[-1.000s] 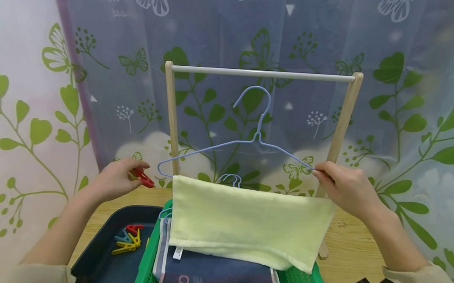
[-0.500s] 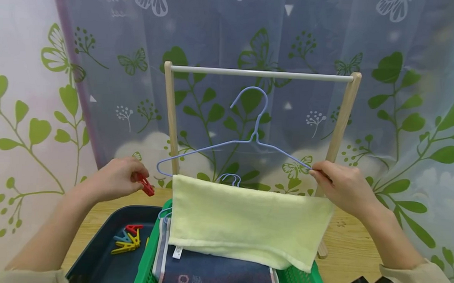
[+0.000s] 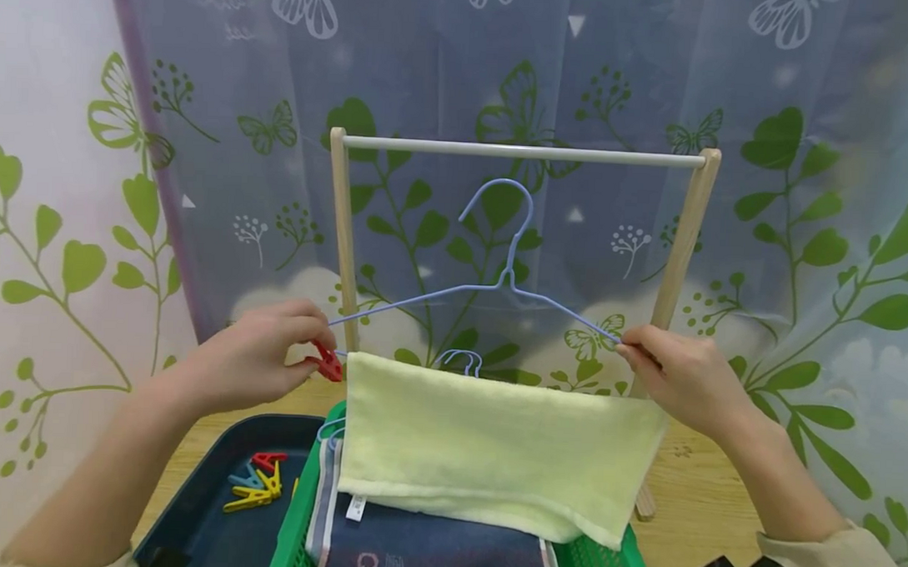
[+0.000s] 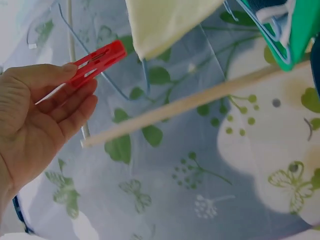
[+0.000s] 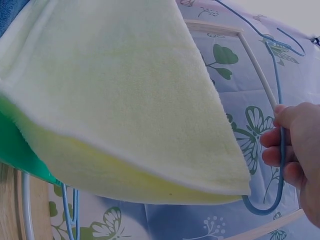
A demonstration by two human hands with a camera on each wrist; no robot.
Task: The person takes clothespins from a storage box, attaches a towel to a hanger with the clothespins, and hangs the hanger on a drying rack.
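The left hand (image 3: 264,356) is pinching the red clothespin (image 3: 329,364) between thumb and fingers, and it is now coming inward: compared with half a second ago, the clothespin is standing just beside the upper left corner of the pale yellow towel (image 3: 493,443), no longer well apart. Whether it is touching the cloth, I cannot say surely from these angles. The towel is hanging folded over the lower part of the blue hanger (image 3: 511,254), above the green basket (image 3: 303,512). The right hand (image 3: 679,371) is keeping its place, gripping the hanger's right end. For the work, this is bringing the clothespin near where towel and hanger are meeting, while the corner is not yet showing any fastening.
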